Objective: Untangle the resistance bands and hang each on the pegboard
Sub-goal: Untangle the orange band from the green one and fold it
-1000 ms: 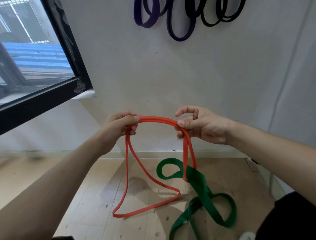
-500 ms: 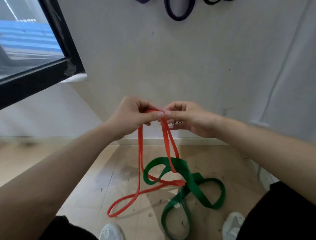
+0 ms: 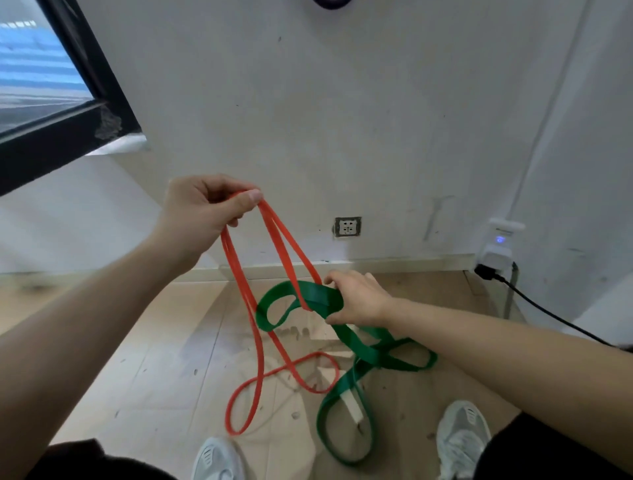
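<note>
My left hand pinches the thin orange band up high. It runs through a loop of the wide green band, which my right hand grips.

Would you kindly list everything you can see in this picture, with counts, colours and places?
red band: 1, orange-red, hangs from the left hand to the floor, crossing the green band's upper loop
green band: 1, green, looped on the floor, upper loop lifted
dark band: 1, partly visible, dark purple, on the wall at the top edge
window frame: 1, black, upper left
wall socket: 1, pale, low on the wall
plug adapter: 1, white with a blue light, right
cable: 1, black, running right from below the adapter
floor: 1, pale wood
shoes: 2, white, bottom edge
left hand: pinches the red band's top
right hand: grips the green band
</note>
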